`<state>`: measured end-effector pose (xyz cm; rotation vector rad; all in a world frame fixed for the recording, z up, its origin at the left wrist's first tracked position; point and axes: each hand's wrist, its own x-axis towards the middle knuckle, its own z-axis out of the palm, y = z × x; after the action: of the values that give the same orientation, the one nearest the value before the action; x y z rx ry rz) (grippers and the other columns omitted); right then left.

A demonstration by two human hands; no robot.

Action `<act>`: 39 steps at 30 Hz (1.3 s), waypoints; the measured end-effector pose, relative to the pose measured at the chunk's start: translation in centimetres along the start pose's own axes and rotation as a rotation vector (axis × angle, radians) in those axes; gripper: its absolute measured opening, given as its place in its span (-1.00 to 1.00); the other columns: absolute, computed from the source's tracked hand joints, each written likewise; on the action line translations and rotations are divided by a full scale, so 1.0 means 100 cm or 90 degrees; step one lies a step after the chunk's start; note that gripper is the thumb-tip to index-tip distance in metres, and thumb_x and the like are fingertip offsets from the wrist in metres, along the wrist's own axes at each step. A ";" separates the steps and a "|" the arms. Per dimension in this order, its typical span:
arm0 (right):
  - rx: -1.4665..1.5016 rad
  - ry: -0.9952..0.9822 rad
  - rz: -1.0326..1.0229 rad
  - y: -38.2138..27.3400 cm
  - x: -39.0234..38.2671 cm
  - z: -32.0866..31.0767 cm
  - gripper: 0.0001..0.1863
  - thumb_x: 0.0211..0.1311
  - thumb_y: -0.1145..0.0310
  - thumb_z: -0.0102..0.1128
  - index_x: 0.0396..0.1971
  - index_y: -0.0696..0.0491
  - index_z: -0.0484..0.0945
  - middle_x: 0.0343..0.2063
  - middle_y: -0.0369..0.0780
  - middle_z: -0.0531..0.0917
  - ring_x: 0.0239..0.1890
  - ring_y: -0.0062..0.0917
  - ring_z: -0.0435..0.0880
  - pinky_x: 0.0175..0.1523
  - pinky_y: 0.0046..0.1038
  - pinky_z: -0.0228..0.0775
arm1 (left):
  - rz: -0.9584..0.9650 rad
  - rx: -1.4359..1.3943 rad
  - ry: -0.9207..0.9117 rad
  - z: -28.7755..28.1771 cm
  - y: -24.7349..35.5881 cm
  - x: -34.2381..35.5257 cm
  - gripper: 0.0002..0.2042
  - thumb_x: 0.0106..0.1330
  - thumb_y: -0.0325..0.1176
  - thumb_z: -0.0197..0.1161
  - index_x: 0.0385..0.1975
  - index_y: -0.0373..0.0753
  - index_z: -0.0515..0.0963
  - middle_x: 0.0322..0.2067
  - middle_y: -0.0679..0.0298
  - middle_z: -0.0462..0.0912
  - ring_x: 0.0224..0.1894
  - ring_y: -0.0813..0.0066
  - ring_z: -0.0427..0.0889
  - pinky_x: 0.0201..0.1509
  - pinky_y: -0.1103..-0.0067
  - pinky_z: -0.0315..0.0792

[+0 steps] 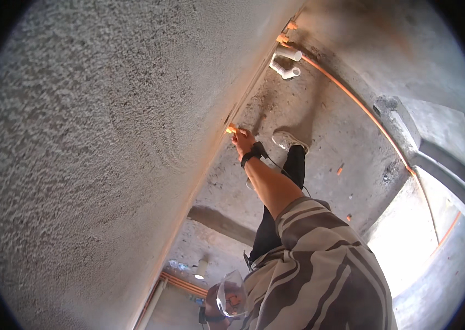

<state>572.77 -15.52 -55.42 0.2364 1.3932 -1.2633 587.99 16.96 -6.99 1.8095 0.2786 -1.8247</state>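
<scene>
My right hand [243,142] reaches to the foot of the rough wall, its fingers closed on a small orange plug-like fitting [230,129] there. A black band with a small device and a cable [254,154] is on that wrist. Low in the view, close to my body, is my left hand [214,312], mostly cut off or covered. Against it is a clear plastic container [232,294], perhaps a bag, with orange-red pieces showing inside. The left fingers are largely hidden, but the container appears to be held there.
The grey textured wall [95,154] fills the left side. Farther along its base are white pipe ends [290,54] and more orange fittings [283,38]. An orange pipe [348,93] curves across the concrete floor [331,187]. A short white pipe stub [201,269] stands near more orange pipes [185,285].
</scene>
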 end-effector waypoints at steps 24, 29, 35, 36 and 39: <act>-0.179 -0.123 0.127 -0.013 0.027 -0.012 -0.52 0.51 -0.11 -0.10 -0.33 0.02 0.51 -0.67 -0.29 0.53 -0.71 -0.58 0.48 -0.64 -0.51 0.24 | -0.033 0.064 0.122 0.035 0.006 -0.002 -0.63 0.32 -0.21 0.23 -0.07 -0.41 0.61 -0.22 0.06 0.74 -0.13 0.20 0.75 -0.02 0.33 0.67; -0.268 -0.096 0.253 -0.026 0.017 -0.008 -0.45 0.51 -0.18 -0.12 -0.34 0.04 0.53 -0.65 -0.28 0.55 -0.75 -0.58 0.46 -0.68 -0.51 0.24 | -0.018 0.156 0.117 0.022 -0.008 0.003 -0.64 0.34 -0.19 0.20 -0.09 -0.40 0.62 -0.24 0.08 0.73 -0.15 0.22 0.75 -0.02 0.35 0.67; -0.095 -0.110 0.111 -0.034 0.008 -0.013 -0.69 0.37 0.10 0.29 -0.27 0.07 0.59 -0.47 -0.28 0.69 -0.54 -0.64 0.63 -0.47 -0.57 0.49 | 0.001 0.259 0.088 0.018 -0.016 0.004 -0.64 0.36 -0.17 0.17 -0.11 -0.39 0.62 -0.27 0.10 0.73 -0.18 0.24 0.75 -0.03 0.37 0.66; -0.095 -0.112 0.114 -0.033 0.005 -0.011 -0.69 0.37 0.10 0.29 -0.27 0.07 0.59 -0.47 -0.28 0.69 -0.54 -0.64 0.63 -0.47 -0.57 0.49 | 0.006 0.275 0.087 0.017 -0.017 0.004 -0.64 0.36 -0.17 0.17 -0.11 -0.39 0.62 -0.27 0.10 0.73 -0.18 0.25 0.75 -0.03 0.38 0.66; -0.090 -0.136 0.123 -0.028 0.005 -0.010 -0.76 0.32 0.23 0.36 -0.24 0.08 0.60 -0.43 -0.30 0.71 -0.44 -0.65 0.66 -0.34 -0.59 0.53 | 0.017 0.328 0.079 0.017 -0.017 0.004 -0.63 0.38 -0.16 0.15 -0.12 -0.39 0.62 -0.28 0.11 0.72 -0.19 0.26 0.75 -0.03 0.39 0.66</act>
<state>569.94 -16.12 -54.55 0.1309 1.2375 -0.9956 585.70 17.38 -7.62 2.2587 -0.1923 -1.8867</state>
